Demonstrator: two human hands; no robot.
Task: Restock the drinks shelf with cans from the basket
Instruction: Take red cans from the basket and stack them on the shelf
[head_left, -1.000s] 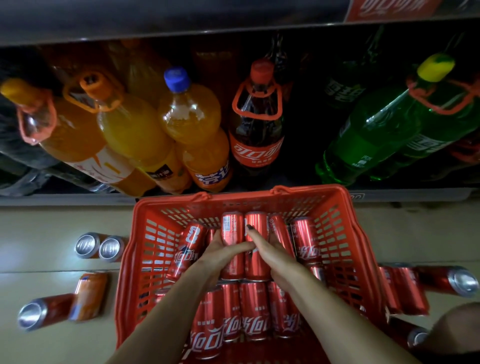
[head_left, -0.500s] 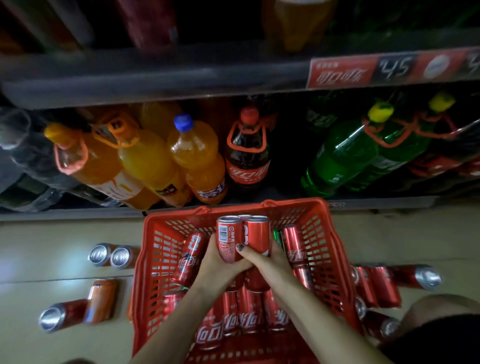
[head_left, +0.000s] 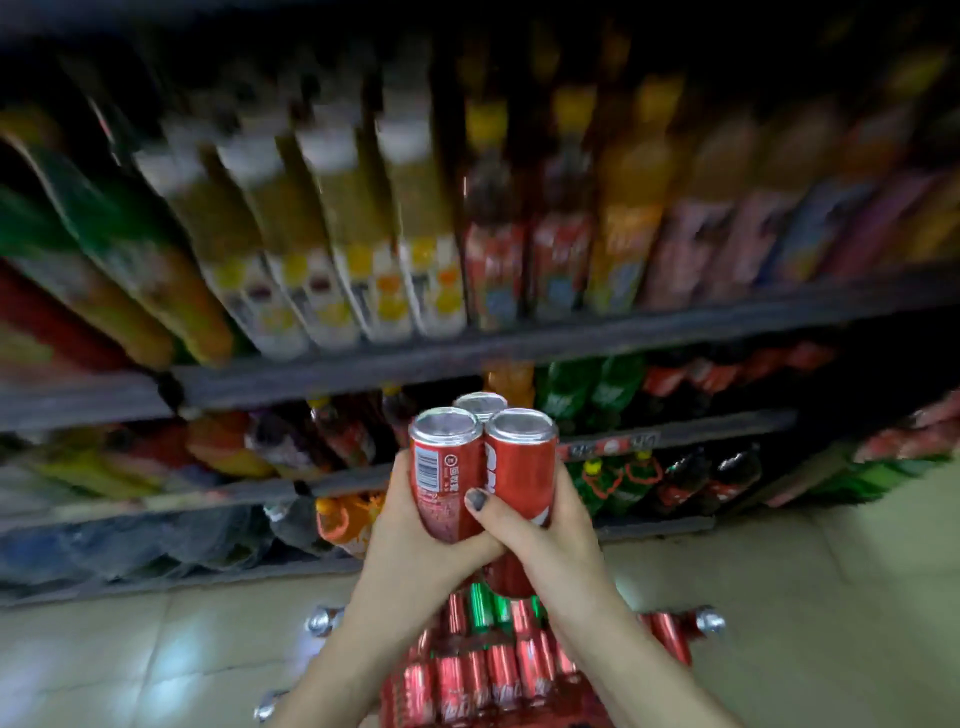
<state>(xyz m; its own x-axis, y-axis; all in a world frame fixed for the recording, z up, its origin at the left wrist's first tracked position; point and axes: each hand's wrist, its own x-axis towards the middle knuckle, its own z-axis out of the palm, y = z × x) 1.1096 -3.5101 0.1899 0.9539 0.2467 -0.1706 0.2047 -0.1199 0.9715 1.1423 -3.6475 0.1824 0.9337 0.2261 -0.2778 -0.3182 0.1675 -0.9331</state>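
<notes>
Presently held: three red cans (head_left: 483, 467), upright and bunched tight together, silver tops up, raised in front of the shelving and above the basket. Left hand (head_left: 415, 525) wraps the left can, whose barcode faces the camera. Right hand (head_left: 550, 525) wraps the right can, thumb with dark polish laid across the front. The third can sits behind the two; only its top shows.

Basket (head_left: 498, 675): low in view between the forearms, packed with red cans lying on their sides, a few green ones among them.

Floor (head_left: 805, 597): pale tile; loose cans lie on both sides of the basket.

Shelves (head_left: 467, 358): dark, blurred, stocked with bottles of orange, cola and green drinks.
</notes>
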